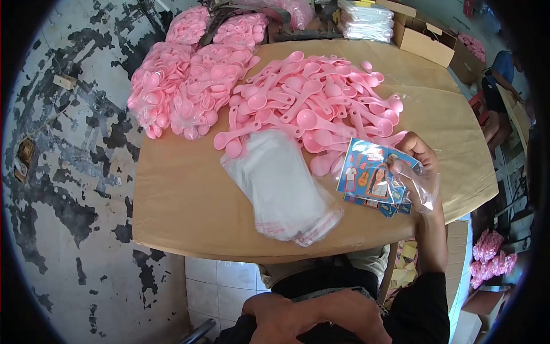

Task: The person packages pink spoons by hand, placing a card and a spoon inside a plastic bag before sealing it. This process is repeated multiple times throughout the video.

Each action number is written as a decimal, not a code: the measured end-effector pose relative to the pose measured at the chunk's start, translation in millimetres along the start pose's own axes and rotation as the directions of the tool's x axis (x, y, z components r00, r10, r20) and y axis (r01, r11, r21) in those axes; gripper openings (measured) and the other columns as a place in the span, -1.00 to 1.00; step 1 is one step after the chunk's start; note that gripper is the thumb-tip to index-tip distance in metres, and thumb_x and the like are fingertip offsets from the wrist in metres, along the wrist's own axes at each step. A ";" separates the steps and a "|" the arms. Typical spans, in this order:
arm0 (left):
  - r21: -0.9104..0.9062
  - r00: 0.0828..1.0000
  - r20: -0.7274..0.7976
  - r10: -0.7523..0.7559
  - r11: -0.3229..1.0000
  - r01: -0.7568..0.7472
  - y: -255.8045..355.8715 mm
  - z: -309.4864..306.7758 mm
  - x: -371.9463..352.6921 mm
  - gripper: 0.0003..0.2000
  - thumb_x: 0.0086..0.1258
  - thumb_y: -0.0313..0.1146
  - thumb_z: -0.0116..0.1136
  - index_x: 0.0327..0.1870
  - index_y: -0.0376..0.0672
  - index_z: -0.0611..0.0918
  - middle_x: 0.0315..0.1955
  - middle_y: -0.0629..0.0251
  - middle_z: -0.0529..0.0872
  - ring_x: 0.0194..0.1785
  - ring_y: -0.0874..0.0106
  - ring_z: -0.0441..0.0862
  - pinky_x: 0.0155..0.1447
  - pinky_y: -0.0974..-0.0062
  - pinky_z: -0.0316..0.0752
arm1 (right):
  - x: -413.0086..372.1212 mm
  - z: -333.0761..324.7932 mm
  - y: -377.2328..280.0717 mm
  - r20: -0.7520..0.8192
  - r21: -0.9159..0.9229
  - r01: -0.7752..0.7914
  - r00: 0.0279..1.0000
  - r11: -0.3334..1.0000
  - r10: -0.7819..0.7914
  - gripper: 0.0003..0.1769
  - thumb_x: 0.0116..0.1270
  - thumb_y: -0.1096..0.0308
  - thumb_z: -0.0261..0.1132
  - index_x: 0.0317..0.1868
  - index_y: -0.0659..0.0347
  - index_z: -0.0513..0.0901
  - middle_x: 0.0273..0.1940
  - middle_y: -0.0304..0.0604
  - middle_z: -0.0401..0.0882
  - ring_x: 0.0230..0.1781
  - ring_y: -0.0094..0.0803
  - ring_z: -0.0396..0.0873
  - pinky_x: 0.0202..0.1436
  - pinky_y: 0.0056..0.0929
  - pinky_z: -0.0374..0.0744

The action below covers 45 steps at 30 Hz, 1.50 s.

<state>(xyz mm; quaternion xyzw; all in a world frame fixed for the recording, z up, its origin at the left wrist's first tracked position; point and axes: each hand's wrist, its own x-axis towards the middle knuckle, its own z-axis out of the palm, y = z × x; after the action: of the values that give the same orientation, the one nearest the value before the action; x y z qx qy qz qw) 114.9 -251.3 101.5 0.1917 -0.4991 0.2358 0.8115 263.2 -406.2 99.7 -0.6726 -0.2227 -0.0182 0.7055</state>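
My right hand (420, 163) is closed at the right side of the table, its fingers and thumb pinching a blue printed card (372, 172) and a crumpled clear plastic bag (423, 192). More blue cards (389, 207) show beneath the held card. To its left lies a stack of clear plastic bags (281, 186) with reddish strips along the near ends. Behind them spreads a loose heap of pink measuring spoons (312, 100). My left arm folds across my body, and my left hand (366, 315) is by my right sleeve, its fingers hidden.
Plastic bags full of pink spoons (186, 80) stand at the back left of the brown-covered table (183, 200). Wrapped clear packs (365, 22) and an open cardboard box (427, 46) sit at the back right. Another person (501, 86) is at the far right. A peeling wall (74, 172) borders the left.
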 end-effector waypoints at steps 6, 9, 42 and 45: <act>-0.055 1.000 0.012 0.002 0.998 -0.001 -3.4 4.0 6.9 -0.42 0.13 0.38 0.20 0.03 0.20 0.71 0.04 -0.23 0.40 -0.08 0.03 0.55 -0.12 0.26 0.48 | -3.3 -0.2 -2.4 0.062 -0.049 -0.005 0.998 0.999 0.008 -0.73 0.26 0.29 0.43 -0.18 0.33 0.65 -0.36 -0.29 0.62 -0.37 -0.65 0.50 -0.30 -0.61 0.46; -0.068 0.999 -0.021 -0.027 0.997 0.026 -0.4 8.1 2.4 -0.42 0.12 0.38 0.21 0.03 0.20 0.71 0.04 -0.22 0.40 -0.08 0.03 0.54 -0.09 0.24 0.46 | -3.3 -0.3 -3.0 0.074 -0.067 -0.002 0.997 0.998 0.007 -0.71 0.27 0.28 0.42 -0.14 0.34 0.65 -0.35 -0.29 0.63 -0.36 -0.64 0.52 -0.27 -0.59 0.49; 0.388 0.739 -0.619 -0.265 0.716 0.581 -10.0 -26.2 -10.1 -0.27 0.26 0.07 0.32 0.30 -0.26 0.38 0.34 -0.05 0.29 0.39 0.08 0.31 0.43 0.13 0.21 | -12.0 44.0 -28.0 0.501 0.149 0.062 0.856 0.987 -0.130 -0.82 0.14 0.46 0.51 -0.32 0.27 0.65 -0.41 -0.30 0.59 -0.43 -0.64 0.54 -0.39 -0.59 0.48; 0.483 0.911 -0.317 -0.264 0.782 0.394 -5.2 -54.2 -7.6 -0.49 0.33 -0.01 0.24 0.12 -0.20 0.47 0.21 0.02 0.41 0.37 0.05 0.33 0.45 0.06 0.16 | -10.5 48.5 -25.6 0.673 0.138 0.069 0.726 0.988 -0.144 -0.86 0.26 0.39 0.43 -0.27 0.28 0.66 -0.41 -0.30 0.59 -0.39 -0.62 0.56 -0.36 -0.57 0.50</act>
<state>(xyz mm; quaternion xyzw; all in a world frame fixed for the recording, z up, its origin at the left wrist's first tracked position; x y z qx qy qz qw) 154.0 -227.4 71.1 0.4668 -0.2731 0.2403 0.8061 231.4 -365.1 120.0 -0.5813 -0.5043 0.2002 0.6064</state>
